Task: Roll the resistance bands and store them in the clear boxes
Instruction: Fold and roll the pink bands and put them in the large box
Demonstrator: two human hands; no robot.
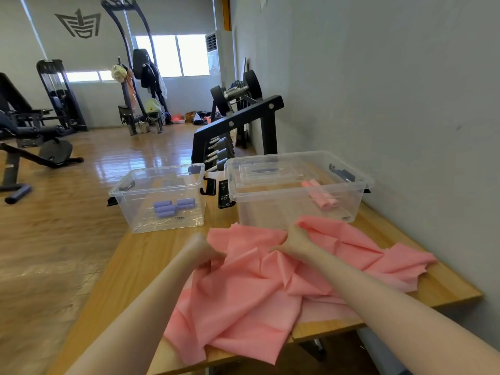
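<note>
Head cam — both hands, left hand (209,254) and right hand (293,239), are pinching the pink resistance band (251,290), which is running crumpled toward the body — right one nearer the pink-roll box (297,185).

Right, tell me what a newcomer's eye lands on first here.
First, the crumpled pink stretchy resistance bands heaped across the near wooden table, with the left hand and right hand gathering them. Behind sit two clear plastic boxes: the left one holds purple rolled bands, the right one pink rolled bands.
</note>
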